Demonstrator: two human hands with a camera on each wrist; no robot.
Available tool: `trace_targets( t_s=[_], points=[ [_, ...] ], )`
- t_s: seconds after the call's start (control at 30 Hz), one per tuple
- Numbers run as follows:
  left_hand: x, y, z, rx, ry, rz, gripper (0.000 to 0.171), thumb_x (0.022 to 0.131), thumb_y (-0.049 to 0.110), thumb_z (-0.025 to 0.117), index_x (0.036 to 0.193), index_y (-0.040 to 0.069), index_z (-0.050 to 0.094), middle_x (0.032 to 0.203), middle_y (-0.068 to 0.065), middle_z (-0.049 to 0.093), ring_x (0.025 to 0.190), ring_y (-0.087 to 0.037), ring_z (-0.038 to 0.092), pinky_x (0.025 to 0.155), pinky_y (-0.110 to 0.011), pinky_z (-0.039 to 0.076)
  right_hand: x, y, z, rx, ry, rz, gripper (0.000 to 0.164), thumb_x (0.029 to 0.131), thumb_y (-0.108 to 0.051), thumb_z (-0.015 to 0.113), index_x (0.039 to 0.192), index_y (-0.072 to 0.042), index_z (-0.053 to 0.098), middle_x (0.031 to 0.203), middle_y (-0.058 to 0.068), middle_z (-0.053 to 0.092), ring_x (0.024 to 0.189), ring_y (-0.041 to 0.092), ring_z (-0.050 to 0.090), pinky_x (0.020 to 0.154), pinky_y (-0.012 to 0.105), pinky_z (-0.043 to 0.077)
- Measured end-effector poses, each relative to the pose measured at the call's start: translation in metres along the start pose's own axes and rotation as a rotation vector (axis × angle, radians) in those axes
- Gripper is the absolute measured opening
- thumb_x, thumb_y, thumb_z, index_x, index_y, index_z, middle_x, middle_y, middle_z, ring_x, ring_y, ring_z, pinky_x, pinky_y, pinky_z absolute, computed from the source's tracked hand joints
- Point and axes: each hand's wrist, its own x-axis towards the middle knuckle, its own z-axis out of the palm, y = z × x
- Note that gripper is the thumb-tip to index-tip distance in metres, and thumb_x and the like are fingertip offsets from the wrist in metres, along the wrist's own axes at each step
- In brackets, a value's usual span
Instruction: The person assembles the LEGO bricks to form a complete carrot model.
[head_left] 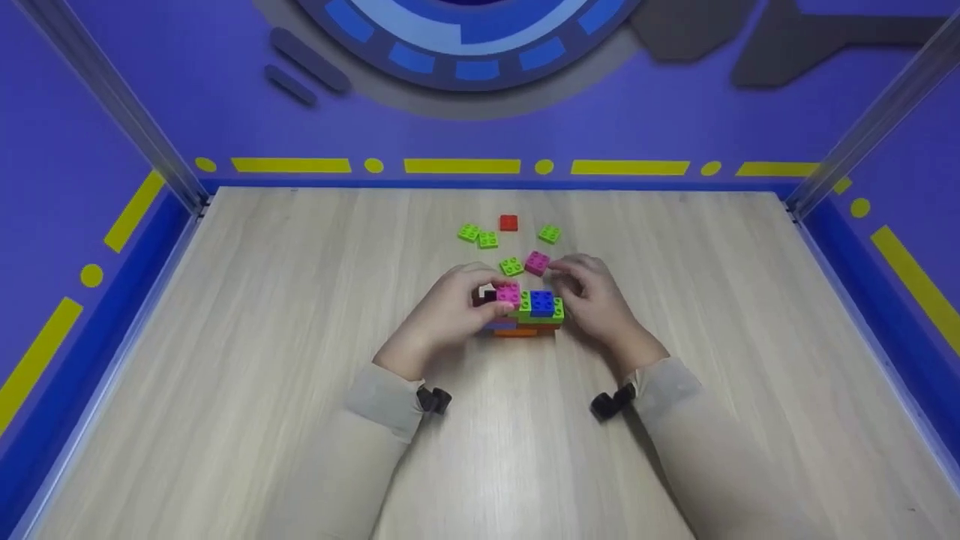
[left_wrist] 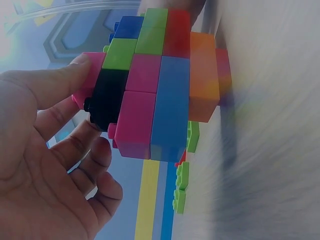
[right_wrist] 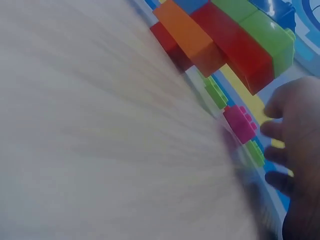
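Observation:
A stepped stack of toy building bricks (left_wrist: 172, 100) stands on the table, in orange, red, blue, green, pink and black. My left hand (head_left: 454, 307) pinches a pink brick (left_wrist: 93, 75) between thumb and fingers at the top of the stack, against the black brick (left_wrist: 107, 97) and a green one. A blue brick (head_left: 542, 301) sits on top at the right. Right of the stack is my right hand (head_left: 598, 300), its fingers loosely bent with nothing between them. Its fingertips are close to a loose pink brick (head_left: 537, 262); whether they touch it I cannot tell.
Beyond the stack lie several loose green bricks (head_left: 511, 266) and a red brick (head_left: 508, 223). The wooden table (head_left: 225, 337) is bounded by blue printed panels (head_left: 480, 135) at the back and sides. Each wrist wears a black camera mount (head_left: 613, 403).

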Motion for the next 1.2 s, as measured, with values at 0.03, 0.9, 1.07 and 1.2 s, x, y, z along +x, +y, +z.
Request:
trace_targets(
  t_s=[0.03, 0.9, 1.07, 1.2],
  points=[
    [0.0001, 0.0002, 0.0000, 0.000, -0.001, 0.003, 0.035, 0.106, 0.031, 0.082, 0.138, 0.016, 0.080, 0.141, -0.005, 0.075, 0.136, -0.028, 0.064, 0.118, -0.048, 0.054, 0.0017, 0.0009, -0.0005, -0.031, -0.012, -0.006, 0.034, 0.112, -0.017, 0.068, 0.144, -0.010, 0.075, 0.153, 0.013, 0.067, 0.150, 0.036, 0.054, 0.132, 0.057, 0.041],
    [-0.0015, 0.0003, 0.0013, -0.008, 0.005, -0.033, 0.032, 0.106, 0.031, 0.082, 0.135, 0.019, 0.081, 0.137, 0.001, 0.074, 0.124, -0.022, 0.064, 0.108, -0.044, 0.058, 0.0093, 0.0006, 0.0020, -0.150, 0.051, 0.001, 0.021, 0.104, -0.025, 0.085, 0.123, -0.016, 0.082, 0.129, 0.004, 0.081, 0.131, 0.032, 0.065, 0.124, 0.056, 0.041],
    [-0.0009, -0.0001, 0.0008, -0.009, 0.001, -0.032, 0.033, 0.106, 0.032, 0.082, 0.137, 0.020, 0.081, 0.139, 0.000, 0.074, 0.130, -0.024, 0.065, 0.112, -0.046, 0.057, 0.0066, -0.0025, -0.0018, -0.024, 0.074, 0.049, 0.031, 0.105, -0.023, 0.083, 0.134, -0.014, 0.079, 0.138, 0.009, 0.076, 0.136, 0.033, 0.064, 0.123, 0.056, 0.049],
    [0.0000, -0.0005, 0.0000, 0.002, -0.001, -0.018, 0.035, 0.106, 0.033, 0.082, 0.139, 0.022, 0.080, 0.140, 0.000, 0.075, 0.136, -0.026, 0.065, 0.119, -0.048, 0.054, 0.0050, -0.0039, -0.0044, 0.108, 0.098, 0.061, 0.034, 0.105, -0.024, 0.083, 0.137, -0.012, 0.079, 0.142, 0.011, 0.075, 0.134, 0.033, 0.066, 0.118, 0.052, 0.054]
  ],
)
